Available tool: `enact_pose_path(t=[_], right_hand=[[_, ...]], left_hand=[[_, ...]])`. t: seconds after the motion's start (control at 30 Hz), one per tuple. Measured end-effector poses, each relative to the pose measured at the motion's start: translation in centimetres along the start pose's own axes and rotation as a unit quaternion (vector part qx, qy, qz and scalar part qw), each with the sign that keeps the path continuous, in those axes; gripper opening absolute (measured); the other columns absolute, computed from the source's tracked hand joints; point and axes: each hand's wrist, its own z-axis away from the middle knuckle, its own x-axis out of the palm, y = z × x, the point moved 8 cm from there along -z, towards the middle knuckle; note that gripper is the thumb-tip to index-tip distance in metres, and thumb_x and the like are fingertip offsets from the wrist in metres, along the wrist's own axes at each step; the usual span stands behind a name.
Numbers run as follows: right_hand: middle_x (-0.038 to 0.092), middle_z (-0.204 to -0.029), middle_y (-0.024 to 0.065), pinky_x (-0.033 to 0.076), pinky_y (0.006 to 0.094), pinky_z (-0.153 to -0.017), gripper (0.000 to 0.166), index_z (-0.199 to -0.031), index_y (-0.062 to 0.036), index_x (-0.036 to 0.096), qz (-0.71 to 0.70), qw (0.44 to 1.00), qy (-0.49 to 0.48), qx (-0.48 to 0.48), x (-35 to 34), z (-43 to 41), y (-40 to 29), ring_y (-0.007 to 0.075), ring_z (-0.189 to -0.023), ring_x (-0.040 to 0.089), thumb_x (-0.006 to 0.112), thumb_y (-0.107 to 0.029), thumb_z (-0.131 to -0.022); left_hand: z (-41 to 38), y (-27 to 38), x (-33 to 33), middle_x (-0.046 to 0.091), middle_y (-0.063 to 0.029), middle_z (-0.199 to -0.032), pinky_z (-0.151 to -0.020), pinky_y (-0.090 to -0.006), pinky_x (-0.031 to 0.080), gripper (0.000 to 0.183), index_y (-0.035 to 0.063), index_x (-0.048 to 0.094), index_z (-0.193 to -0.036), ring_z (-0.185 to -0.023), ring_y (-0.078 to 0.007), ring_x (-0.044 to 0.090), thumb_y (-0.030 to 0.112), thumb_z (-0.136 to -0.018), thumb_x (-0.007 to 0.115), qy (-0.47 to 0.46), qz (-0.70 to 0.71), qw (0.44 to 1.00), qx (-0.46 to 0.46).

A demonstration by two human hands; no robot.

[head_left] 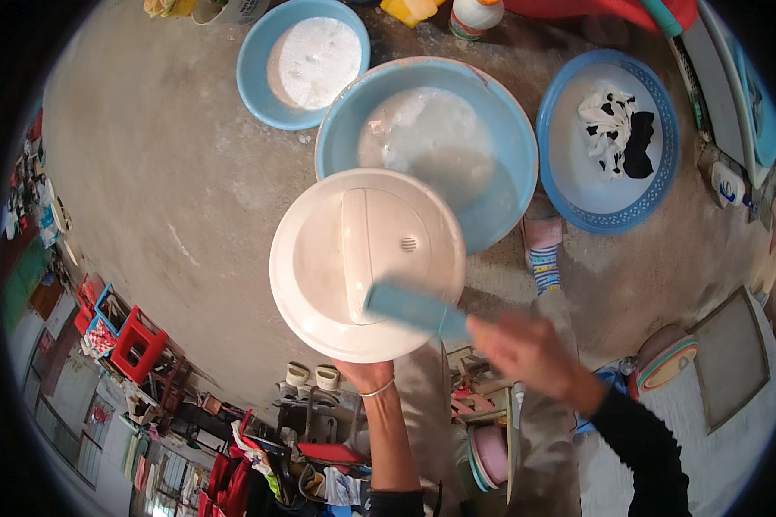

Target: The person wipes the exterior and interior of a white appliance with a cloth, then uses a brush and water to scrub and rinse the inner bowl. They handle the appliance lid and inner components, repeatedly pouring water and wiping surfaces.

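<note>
My left hand point(366, 372) supports a round cream-white plastic lid point(310, 258) from beneath, and its fingers are hidden by it. The lid has a raised bar handle across its middle and a small slotted vent to one side. In my right hand point(524, 349) is the handle of a blue brush point(414, 307), blurred by motion. The brush head lies over the lid's handle; its bristles are out of sight, so contact is unclear. Partly behind the lid, a large blue basin point(517, 148) of cloudy, sudsy water stands on the floor.
A smaller blue basin point(253, 61) of foamy water stands beyond. To the right, a blue basin point(544, 142) with a pierced rim holds black-and-white cloth point(611, 132). A white bottle point(475, 18) stands at the top. My slippered foot point(543, 242) is beside the large basin.
</note>
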Motion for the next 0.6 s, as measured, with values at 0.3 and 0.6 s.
enact_pose_path(t=[0.3,0.6], right_hand=[[0.066,-0.085,0.0139,0.052,0.0337,-0.06,0.029,-0.113,-0.0065,0.062,-0.032,0.997,-0.049,0.041,1.6,1.6,-0.4,0.0254,-0.068,0.065,0.061,-0.012,-0.085],[0.065,-0.08,0.0136,0.05,0.0332,-0.06,0.03,-0.114,-0.0051,0.061,-0.041,0.99,0.124,0.051,-0.2,-1.9,7.7,0.0242,-0.066,0.063,0.061,-0.009,-0.085]], left_hand=[[-0.5,-0.5,-2.4,0.041,-0.0128,-0.139,-0.102,-0.0427,0.041,0.06,0.0036,0.033,-0.138,-0.123,-0.0293,0.045,0.045,-0.095,0.034,-0.03,0.002,1.0,-0.008],[-2.9,-1.2,-2.2,0.042,-0.0145,-0.138,-0.099,-0.0433,0.045,0.061,0.0036,0.031,-0.139,-0.12,-0.0298,0.049,0.045,-0.095,0.036,-0.073,-0.141,0.987,0.026]])
